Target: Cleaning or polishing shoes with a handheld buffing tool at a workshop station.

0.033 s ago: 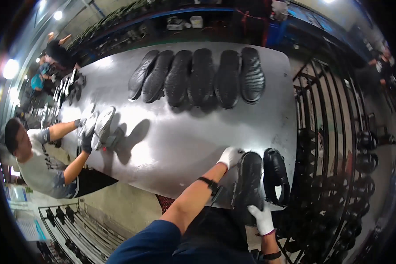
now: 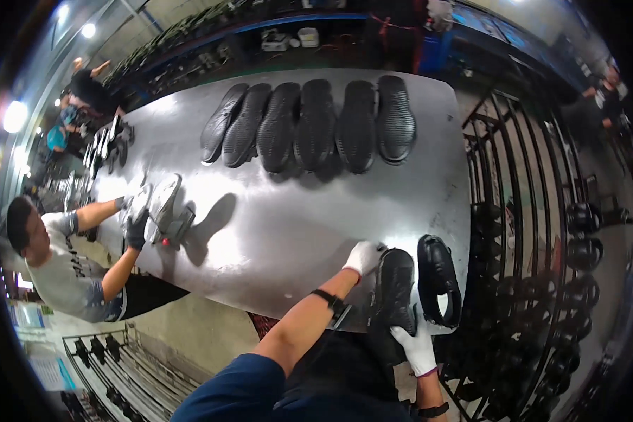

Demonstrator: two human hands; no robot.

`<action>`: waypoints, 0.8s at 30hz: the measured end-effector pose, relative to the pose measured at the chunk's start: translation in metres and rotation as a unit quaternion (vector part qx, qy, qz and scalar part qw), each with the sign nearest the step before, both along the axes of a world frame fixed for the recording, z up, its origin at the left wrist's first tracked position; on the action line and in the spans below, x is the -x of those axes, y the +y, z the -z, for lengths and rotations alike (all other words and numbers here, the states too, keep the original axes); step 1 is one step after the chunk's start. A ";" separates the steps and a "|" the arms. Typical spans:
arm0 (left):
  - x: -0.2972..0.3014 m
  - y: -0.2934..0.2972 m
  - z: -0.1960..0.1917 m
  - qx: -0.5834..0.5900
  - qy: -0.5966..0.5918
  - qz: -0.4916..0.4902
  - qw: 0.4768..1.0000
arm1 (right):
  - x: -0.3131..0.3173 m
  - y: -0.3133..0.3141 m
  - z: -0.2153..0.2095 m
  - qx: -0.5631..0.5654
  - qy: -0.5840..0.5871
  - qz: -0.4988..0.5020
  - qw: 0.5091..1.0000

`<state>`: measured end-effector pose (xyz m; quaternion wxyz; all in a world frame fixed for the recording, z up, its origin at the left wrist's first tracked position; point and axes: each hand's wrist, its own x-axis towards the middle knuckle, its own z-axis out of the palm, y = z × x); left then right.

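Note:
A black shoe (image 2: pixel 393 285) is held at the table's near edge, its sole turned up toward me. My right hand (image 2: pixel 416 344), in a white glove, grips its near end, thumb along the side. At the shoe's far left side, my left hand (image 2: pixel 364 258), also gloved in white, is closed with a small dark thing at its fingertips, too small to name. Just to the right, another black shoe (image 2: pixel 439 278) stands upright with its opening toward me. Several black shoe soles (image 2: pixel 315 126) lie in a row across the far side of the metal table (image 2: pixel 295 211).
On the left a co-worker (image 2: pixel 70 260) in dark gloves handles light grey shoes (image 2: pixel 163 204) over the table. A black metal rack (image 2: pixel 520 183) with dark shoes stands close on the right. Another rack (image 2: pixel 105 359) is at the lower left. Shelving runs behind the table.
My right hand and the near end of the shoe have shifted slightly up and left, and the hand's thumb now shows along the shoe's side. The whole view has moved slightly.

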<state>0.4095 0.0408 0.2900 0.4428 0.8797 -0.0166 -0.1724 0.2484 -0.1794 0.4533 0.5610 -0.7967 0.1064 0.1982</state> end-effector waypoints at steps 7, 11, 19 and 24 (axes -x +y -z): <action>0.022 -0.024 0.013 0.036 -0.017 -0.111 0.993 | -0.083 0.088 -0.046 0.371 -0.205 -0.129 0.897; 0.077 -0.054 -0.104 0.329 -0.027 -0.265 0.906 | -0.018 0.051 -0.045 0.292 -0.340 -0.065 0.891; 0.156 -0.062 -0.151 0.258 -0.183 -0.128 0.940 | 0.103 -0.097 -0.068 0.139 -0.423 -0.222 0.868; 0.044 -0.054 -0.087 0.434 0.095 -0.343 0.828 | 0.017 -0.067 -0.067 0.226 -0.533 0.143 0.803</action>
